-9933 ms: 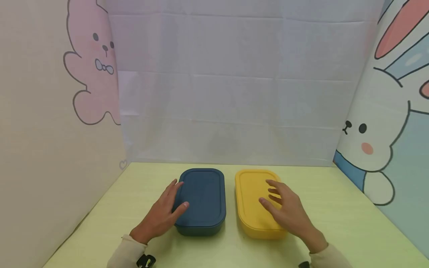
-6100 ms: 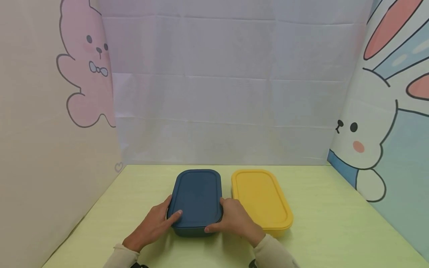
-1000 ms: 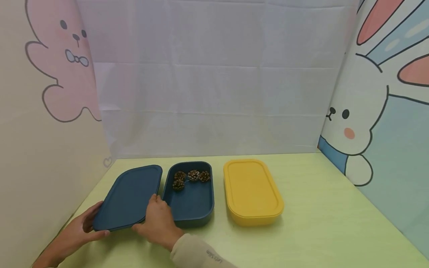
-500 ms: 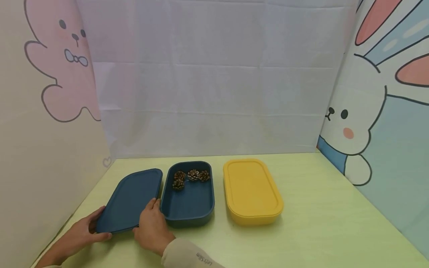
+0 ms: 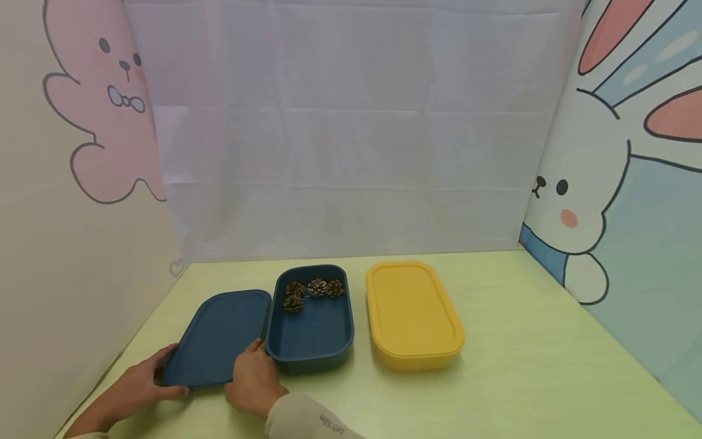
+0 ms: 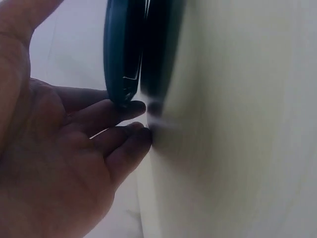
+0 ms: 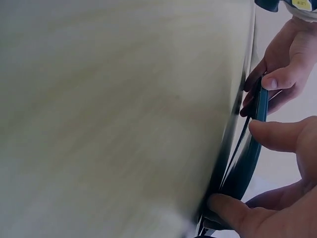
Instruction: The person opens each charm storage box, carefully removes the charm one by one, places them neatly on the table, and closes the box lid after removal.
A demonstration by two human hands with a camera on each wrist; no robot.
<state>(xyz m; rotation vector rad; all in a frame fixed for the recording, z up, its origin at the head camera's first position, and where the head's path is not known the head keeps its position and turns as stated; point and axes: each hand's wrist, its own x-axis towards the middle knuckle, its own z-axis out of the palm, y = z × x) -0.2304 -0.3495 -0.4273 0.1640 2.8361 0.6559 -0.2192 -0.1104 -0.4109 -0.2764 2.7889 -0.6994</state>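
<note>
Item: blue lid [image 5: 219, 335], one, off its box, held level or nearly so by two hands. Near edge just above the table [image 5: 526, 341], with a narrow gap showing beneath it in the wrist views; whether the far edge touches down cannot be told.

Grip, left: left hand [image 5: 134, 390] grasps the lid's near left corner, thumb on the upper side, fingers under the rim.

Grip, right: right hand [image 5: 255, 384] pinches the lid's right edge near its close corner, between thumb and fingers. Neither hand has let go.

Item: blue box [image 5: 312, 366], one, uncovered, upright, just right of the right hand's grip. Contact between its wall and the lid: not certain.

Contents: pine cones [image 5: 293, 303], four visible, grouped at the box end farthest from the grip; the end nearer the grip shows bare floor.

Item: yellow box [image 5: 419, 363], one, upright, right of the blue box and well apart from both hands. Yellow lid [image 5: 414, 311] seated on top; interior hidden.

Condition of the work, as judged: opening of the blue box, complete; laying down of its lid beside it, nearly complete, lacking full rest on the table and release; pine cones, untouched by either hand; yellow box, unopened.
</note>
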